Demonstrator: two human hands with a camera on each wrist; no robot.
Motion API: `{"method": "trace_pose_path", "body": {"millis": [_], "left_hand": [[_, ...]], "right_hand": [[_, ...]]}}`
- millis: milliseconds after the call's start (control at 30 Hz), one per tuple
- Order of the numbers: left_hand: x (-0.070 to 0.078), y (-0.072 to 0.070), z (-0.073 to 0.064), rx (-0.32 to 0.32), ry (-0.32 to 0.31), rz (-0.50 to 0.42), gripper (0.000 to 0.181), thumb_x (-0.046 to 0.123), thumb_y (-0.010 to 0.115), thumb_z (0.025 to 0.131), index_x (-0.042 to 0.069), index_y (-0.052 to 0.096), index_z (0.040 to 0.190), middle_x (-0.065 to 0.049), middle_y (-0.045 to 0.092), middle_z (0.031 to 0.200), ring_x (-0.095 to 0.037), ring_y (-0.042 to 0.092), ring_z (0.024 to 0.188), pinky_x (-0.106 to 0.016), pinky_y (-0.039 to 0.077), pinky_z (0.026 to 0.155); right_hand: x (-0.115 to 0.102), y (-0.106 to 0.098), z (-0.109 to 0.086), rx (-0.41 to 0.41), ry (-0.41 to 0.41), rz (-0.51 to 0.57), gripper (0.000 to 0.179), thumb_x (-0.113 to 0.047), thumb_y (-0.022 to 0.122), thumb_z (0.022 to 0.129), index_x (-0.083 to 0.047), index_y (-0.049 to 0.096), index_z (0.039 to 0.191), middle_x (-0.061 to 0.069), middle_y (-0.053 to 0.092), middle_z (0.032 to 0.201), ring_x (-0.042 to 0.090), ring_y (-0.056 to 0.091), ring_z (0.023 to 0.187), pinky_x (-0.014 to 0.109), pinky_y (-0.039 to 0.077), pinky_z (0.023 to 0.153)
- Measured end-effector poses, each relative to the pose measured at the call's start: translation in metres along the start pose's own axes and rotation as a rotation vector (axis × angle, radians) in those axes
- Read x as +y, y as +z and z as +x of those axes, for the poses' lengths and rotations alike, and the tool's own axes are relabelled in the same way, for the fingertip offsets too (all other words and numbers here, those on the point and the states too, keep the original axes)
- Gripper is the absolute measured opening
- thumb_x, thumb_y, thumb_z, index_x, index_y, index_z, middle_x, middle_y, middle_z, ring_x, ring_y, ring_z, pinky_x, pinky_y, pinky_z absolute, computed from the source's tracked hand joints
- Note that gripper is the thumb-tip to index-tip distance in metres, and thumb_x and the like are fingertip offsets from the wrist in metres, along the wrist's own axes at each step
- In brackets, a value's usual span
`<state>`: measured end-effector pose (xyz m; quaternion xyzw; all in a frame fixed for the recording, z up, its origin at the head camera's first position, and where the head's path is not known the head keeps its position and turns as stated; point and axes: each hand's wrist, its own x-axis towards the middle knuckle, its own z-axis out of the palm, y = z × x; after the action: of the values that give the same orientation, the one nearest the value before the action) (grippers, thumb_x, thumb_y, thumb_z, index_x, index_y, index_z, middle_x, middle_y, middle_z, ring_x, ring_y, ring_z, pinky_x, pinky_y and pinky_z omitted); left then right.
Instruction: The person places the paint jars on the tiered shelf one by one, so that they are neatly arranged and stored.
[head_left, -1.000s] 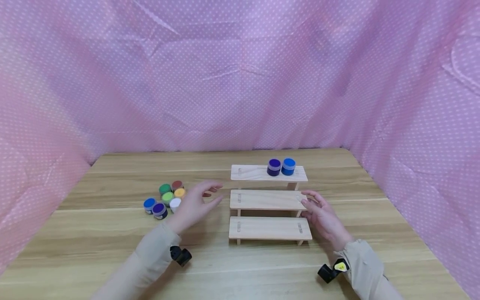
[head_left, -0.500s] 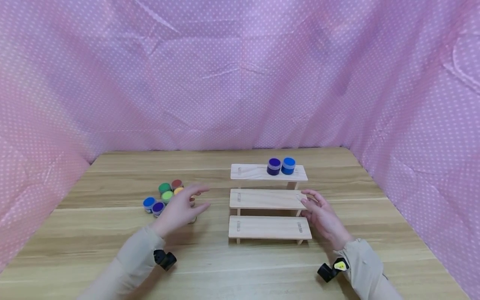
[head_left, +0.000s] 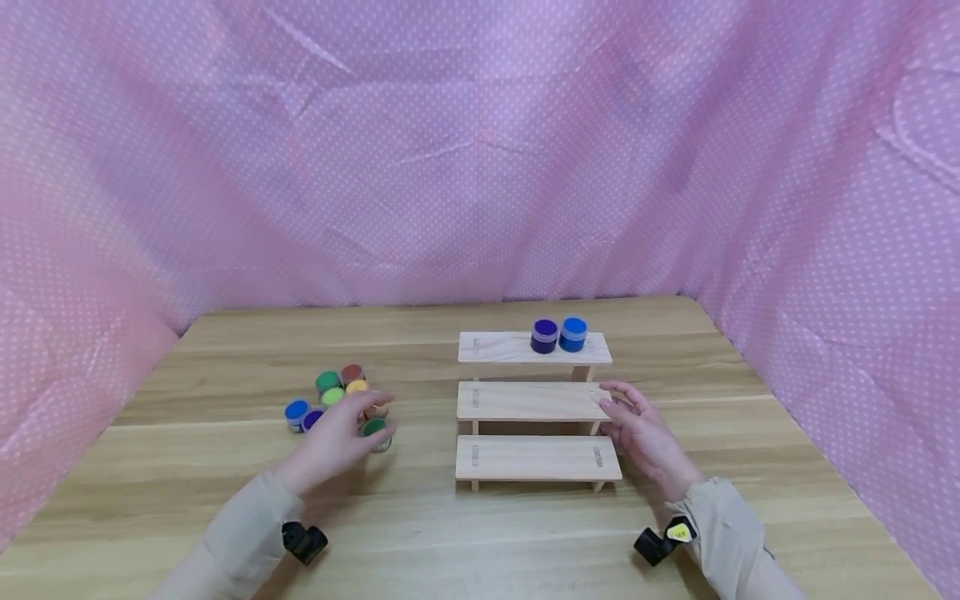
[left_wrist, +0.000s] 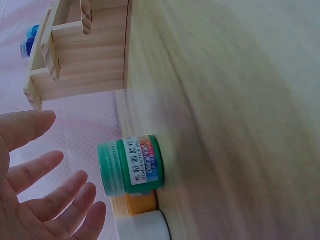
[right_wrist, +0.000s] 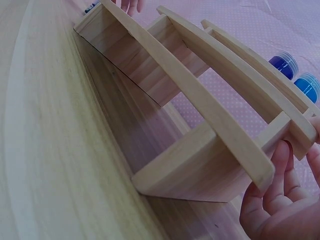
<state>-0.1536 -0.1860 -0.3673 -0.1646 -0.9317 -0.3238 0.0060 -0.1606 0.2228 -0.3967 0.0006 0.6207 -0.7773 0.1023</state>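
Observation:
My left hand (head_left: 330, 442) is over the near side of a group of paint jars, fingers spread and thumb apart. Between thumb and fingers, in the head view, stands a green paint jar (head_left: 377, 434). The left wrist view shows the fingertips (left_wrist: 47, 162) short of this jar's lid, with a gap. My right hand (head_left: 648, 437) grips the right end of the middle step of a three-step wooden display rack (head_left: 532, 402), its fingers reaching beneath the board. On the rack's top step sit a purple paint jar (head_left: 543, 337) and a blue paint jar (head_left: 573, 336).
Around the left hand stand more jars: a blue one (head_left: 297, 414), a light green one (head_left: 332, 398), a dark green one (head_left: 327, 382), a red-brown one (head_left: 352, 373) and a yellow one (head_left: 357, 387). A white jar (left_wrist: 142, 227) shows in the left wrist view. Pink dotted cloth (head_left: 480, 167) hangs behind the table.
My left hand has moved left and toward me, from beside the rack to the jars, and the green jar now shows between its thumb and fingers. The right hand keeps its grip on the rack.

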Motion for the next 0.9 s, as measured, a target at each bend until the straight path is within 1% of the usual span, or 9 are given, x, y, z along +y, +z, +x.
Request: {"method": "trace_pose_path", "body": {"millis": [133,267,467,567,733,900], "left_hand": [[-0.003,0.001,-0.004,-0.024,-0.021,0.005,0.043,0.015,0.069,0.087,0.002,0.056,0.126,-0.014,0.063,0.119,-0.03,0.059,0.109,-0.049,0.05,0.093],[-0.006,0.001,-0.005,-0.035,-0.043,-0.017,0.042,0.015,0.069,0.087,0.004,0.057,0.125,-0.012,0.063,0.12,-0.029,0.06,0.11,-0.048,0.05,0.093],[-0.01,0.0,-0.005,-0.048,-0.051,-0.044,0.039,0.016,0.07,0.086,0.003,0.059,0.121,-0.011,0.062,0.118,-0.028,0.06,0.108,-0.047,0.051,0.092],[-0.011,0.001,-0.006,-0.056,-0.057,-0.047,0.039,0.017,0.07,0.086,0.003,0.06,0.121,-0.01,0.062,0.118,-0.027,0.06,0.108,-0.046,0.051,0.093],[-0.013,0.0,-0.006,-0.057,-0.047,-0.036,0.039,0.016,0.071,0.085,0.003,0.06,0.12,-0.011,0.062,0.117,-0.027,0.06,0.107,-0.045,0.051,0.092],[-0.014,0.0,-0.006,-0.076,-0.075,-0.047,0.038,0.013,0.07,0.086,0.004,0.06,0.121,-0.011,0.062,0.12,-0.028,0.059,0.11,-0.045,0.051,0.094]], "right_hand": [[0.001,0.001,0.0,0.007,0.009,0.003,0.018,-0.012,0.051,0.098,-0.025,0.055,0.109,-0.012,0.063,0.096,0.003,0.06,0.089,0.021,0.048,0.079],[0.001,0.0,0.001,0.011,0.001,-0.002,0.017,-0.013,0.052,0.097,-0.026,0.055,0.107,-0.011,0.062,0.097,0.004,0.06,0.088,0.02,0.048,0.079],[0.0,-0.001,0.002,-0.003,-0.012,-0.012,0.018,-0.013,0.051,0.098,-0.028,0.055,0.106,-0.012,0.062,0.097,0.003,0.06,0.09,0.021,0.048,0.079],[-0.001,-0.001,0.002,-0.004,-0.006,-0.008,0.017,-0.013,0.051,0.098,-0.028,0.055,0.105,-0.012,0.063,0.096,0.003,0.06,0.089,0.02,0.048,0.079],[-0.001,0.0,0.002,-0.001,-0.004,0.0,0.018,-0.013,0.051,0.097,-0.028,0.056,0.105,-0.011,0.063,0.095,0.004,0.061,0.088,0.02,0.049,0.078],[0.001,-0.001,0.002,0.005,-0.007,-0.001,0.019,-0.012,0.051,0.098,-0.029,0.057,0.104,-0.012,0.063,0.096,0.003,0.061,0.088,0.02,0.049,0.078]]}}
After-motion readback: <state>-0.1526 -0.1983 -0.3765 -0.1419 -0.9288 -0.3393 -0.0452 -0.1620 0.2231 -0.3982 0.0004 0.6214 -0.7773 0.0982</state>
